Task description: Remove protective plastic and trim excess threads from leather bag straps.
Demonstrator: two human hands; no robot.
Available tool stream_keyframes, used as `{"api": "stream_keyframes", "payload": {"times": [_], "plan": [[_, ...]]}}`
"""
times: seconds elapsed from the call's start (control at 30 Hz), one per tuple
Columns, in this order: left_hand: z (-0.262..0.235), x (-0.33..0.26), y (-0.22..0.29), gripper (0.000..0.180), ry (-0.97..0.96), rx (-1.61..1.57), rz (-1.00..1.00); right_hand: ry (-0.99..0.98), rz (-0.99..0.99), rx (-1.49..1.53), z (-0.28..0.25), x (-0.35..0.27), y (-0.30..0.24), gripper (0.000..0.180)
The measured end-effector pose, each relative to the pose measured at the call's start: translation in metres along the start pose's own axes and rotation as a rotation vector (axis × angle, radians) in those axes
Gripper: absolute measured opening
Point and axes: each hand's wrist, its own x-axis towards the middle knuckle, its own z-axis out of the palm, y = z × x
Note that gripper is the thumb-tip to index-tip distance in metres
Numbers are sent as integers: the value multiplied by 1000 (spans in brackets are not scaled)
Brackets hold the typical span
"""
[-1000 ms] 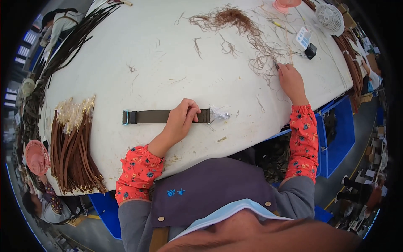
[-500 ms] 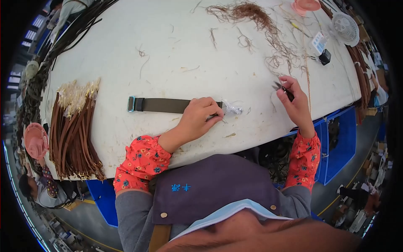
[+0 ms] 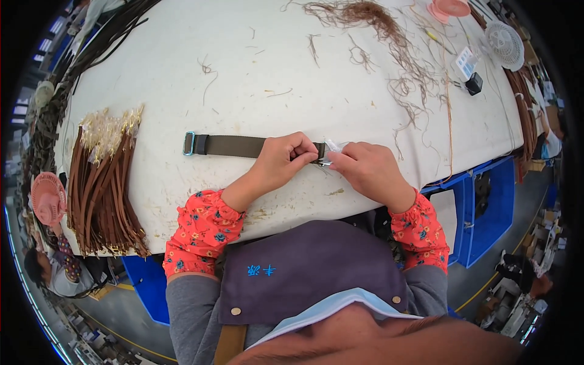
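Observation:
An olive webbing strap (image 3: 234,146) lies crosswise before me. A bluish metal buckle (image 3: 190,143) and a dark keeper loop are at its left end. My left hand (image 3: 278,162) is closed on the strap near its right end, thumb and fingertips pinched together. Clear plastic wrap (image 3: 332,146) covers that right end. My right hand (image 3: 372,171) has come up against it, thumb and forefinger pinching at the wrap. Small dark and shiny parts show between the two hands, too small to make out. The dark thread snips cannot be seen; my right palm is hidden.
Brown straps with plastic-wrapped ends (image 3: 106,176) are stacked at the left. Loose brown threads (image 3: 365,21) lie at the far side. A white basket (image 3: 505,45) and a small black box (image 3: 473,84) are at far right. Blue bins (image 3: 486,213) stand below the table's right edge.
My right hand, which held dark thread snips out to the right, has moved left to the wrapped end of the strap. The strap has shifted slightly away from me.

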Motion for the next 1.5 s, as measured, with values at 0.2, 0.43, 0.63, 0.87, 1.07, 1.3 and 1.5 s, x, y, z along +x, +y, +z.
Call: {"api": "stream_keyframes", "payload": {"times": [0.2,0.43,0.63,0.87,1.07,1.3,1.5], "plan": [[2,-1,1,8,10,-19,-20,-101,-45,-115,-4,6,-4,15],[5,-1,1,8,21,-3,-4,-142,-78,-139,-5,8,-1,13],[5,0,0,8,23,-40,-15,-159,-81,-113,-5,10,2,13],[5,0,0,8,12,-9,-25,-206,-39,-66,-9,13,0,11],[6,0,1,7,7,-16,-21,-212,-63,-102,-11,16,-2,11],[5,0,0,6,-4,-3,-6,-165,-77,-126,-7,13,-4,14],[-1,5,-4,14,157,-149,-11,-138,-38,-116,-1,8,-4,13]]}}
